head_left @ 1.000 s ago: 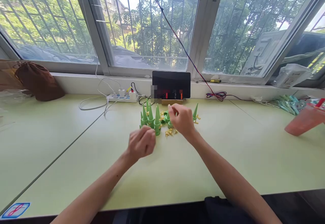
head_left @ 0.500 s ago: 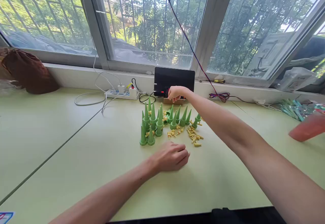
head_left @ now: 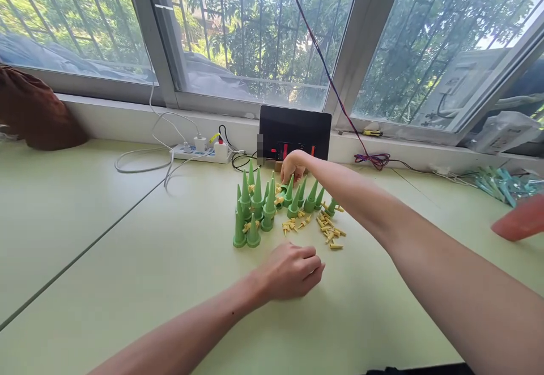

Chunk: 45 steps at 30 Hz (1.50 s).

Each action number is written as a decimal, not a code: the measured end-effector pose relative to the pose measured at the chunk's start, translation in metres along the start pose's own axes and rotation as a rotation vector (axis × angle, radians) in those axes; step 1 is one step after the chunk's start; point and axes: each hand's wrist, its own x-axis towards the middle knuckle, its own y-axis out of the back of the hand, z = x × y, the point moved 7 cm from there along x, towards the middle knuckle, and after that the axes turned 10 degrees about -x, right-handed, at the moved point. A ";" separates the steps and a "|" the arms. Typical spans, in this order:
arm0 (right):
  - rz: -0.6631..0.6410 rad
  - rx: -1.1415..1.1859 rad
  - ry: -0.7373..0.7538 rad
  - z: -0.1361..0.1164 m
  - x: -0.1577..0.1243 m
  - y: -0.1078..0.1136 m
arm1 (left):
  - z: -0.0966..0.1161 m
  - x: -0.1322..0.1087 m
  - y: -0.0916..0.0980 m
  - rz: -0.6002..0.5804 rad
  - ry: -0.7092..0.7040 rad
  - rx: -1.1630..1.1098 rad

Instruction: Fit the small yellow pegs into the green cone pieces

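Observation:
My left hand (head_left: 293, 271) rests on the table, its fingers curled into a loose fist; whatever it may hold is hidden. Beyond it my right hand (head_left: 293, 166) bends downward at the back of a cluster of green cone-shaped plastic spikes (head_left: 270, 205). Its fingers are curled and partly hidden behind the cones, so I cannot make out what is in them. Most spikes stand upright on their wide collars. Small yellow plastic pieces (head_left: 329, 230) lie in a pile right of the cones, and a few yellow fittings (head_left: 289, 226) lie in front of them.
A dark-screened tablet (head_left: 295, 126) leans against the wall behind my right hand. A power strip (head_left: 204, 154) with white cables stands to its left. At the right are a red object (head_left: 521, 219) and plastic-wrapped teal items (head_left: 499, 185). A brown bag (head_left: 38, 111) sits far left.
My right hand has come down from in front of the tablet toward the back of the green cones. Lit marks now show on the tablet. My left hand stays curled, and the view has shifted slightly.

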 end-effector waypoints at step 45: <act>0.502 -0.126 0.443 -0.057 -0.106 0.043 | -0.005 0.000 -0.002 -0.088 0.050 -0.011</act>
